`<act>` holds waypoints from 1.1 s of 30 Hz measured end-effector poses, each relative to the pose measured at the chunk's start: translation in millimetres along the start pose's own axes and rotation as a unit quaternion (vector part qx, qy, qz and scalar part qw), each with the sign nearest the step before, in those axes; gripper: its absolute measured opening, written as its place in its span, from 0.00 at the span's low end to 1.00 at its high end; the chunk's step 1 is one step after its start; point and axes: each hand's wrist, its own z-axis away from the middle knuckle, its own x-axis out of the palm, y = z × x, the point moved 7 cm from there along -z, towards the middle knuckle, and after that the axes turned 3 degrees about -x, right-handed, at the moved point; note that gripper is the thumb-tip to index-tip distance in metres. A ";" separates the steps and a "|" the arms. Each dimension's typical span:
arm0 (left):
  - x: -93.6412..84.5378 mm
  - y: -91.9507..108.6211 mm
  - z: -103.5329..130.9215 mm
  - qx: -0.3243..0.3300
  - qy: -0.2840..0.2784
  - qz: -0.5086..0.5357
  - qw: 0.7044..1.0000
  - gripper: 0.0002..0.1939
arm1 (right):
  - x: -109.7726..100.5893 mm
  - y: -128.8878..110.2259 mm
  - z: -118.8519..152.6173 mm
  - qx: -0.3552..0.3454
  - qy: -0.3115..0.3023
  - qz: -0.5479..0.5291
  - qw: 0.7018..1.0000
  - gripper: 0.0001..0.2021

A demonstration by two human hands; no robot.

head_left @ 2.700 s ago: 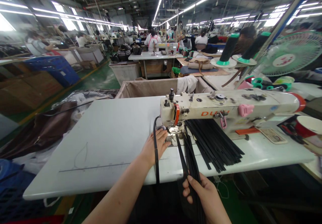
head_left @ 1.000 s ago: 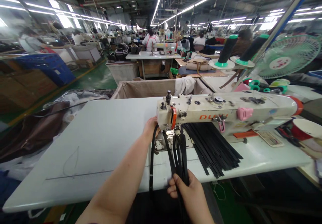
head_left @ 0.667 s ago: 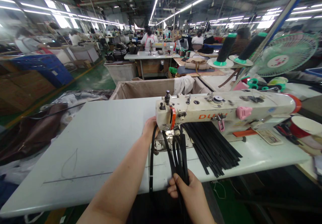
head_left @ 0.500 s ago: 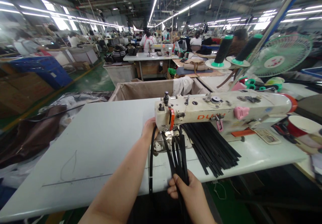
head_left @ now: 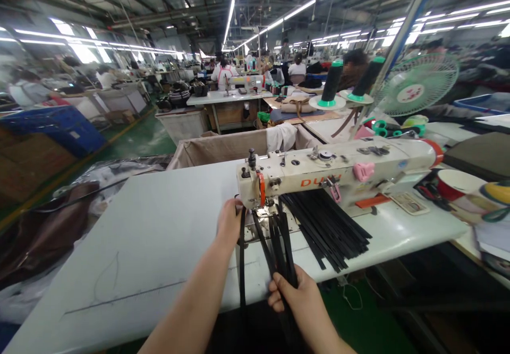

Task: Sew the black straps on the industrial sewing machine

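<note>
A cream sewing machine (head_left: 338,171) stands on a white table (head_left: 151,237). My left hand (head_left: 229,221) rests at the machine's needle end, touching a black strap (head_left: 241,258) that hangs over the front edge. My right hand (head_left: 300,301) is closed around a bundle of black straps (head_left: 279,245) running from under the needle toward me. A fanned pile of loose black strips (head_left: 330,226) lies under the machine arm, to the right of the bundle.
A cloth-lined bin (head_left: 223,147) sits behind the table. Two thread cones (head_left: 332,83) and a green fan (head_left: 416,86) stand at the right rear, a red-rimmed bowl (head_left: 458,184) at far right. Brown bags (head_left: 48,232) lie at left. Other people sit at distant tables.
My left hand first pressed flat beside the needle, then reached behind the machine head, and now has drawn back slightly toward me. The right hand keeps its hold on the bundle.
</note>
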 end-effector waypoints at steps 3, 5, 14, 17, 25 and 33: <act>-4.5 2.8 20.8 0.028 0.004 -0.008 1.000 0.08 | -1.0 1.3 1.0 0.000 -0.004 0.002 1.000 0.41; -3.7 12.0 34.7 0.093 -0.019 -0.015 0.995 0.12 | -2.0 1.2 1.2 0.004 -0.005 0.004 1.000 0.41; 1.0 26.1 68.6 0.182 -0.084 -0.067 0.977 0.17 | -13.4 2.5 11.0 -0.003 -0.035 0.038 0.999 0.37; -0.1 27.3 68.4 0.185 -0.079 -0.073 0.977 0.16 | -20.4 -2.0 17.6 -0.012 -0.043 0.027 0.999 0.36; 7.6 27.7 76.4 0.243 -0.073 -0.143 0.957 0.16 | -28.0 -16.6 20.8 -0.013 -0.042 -0.036 0.998 0.32; 7.1 22.2 76.6 0.258 -0.084 -0.129 0.954 0.15 | -30.2 -14.4 16.9 -0.007 -0.044 0.026 0.999 0.33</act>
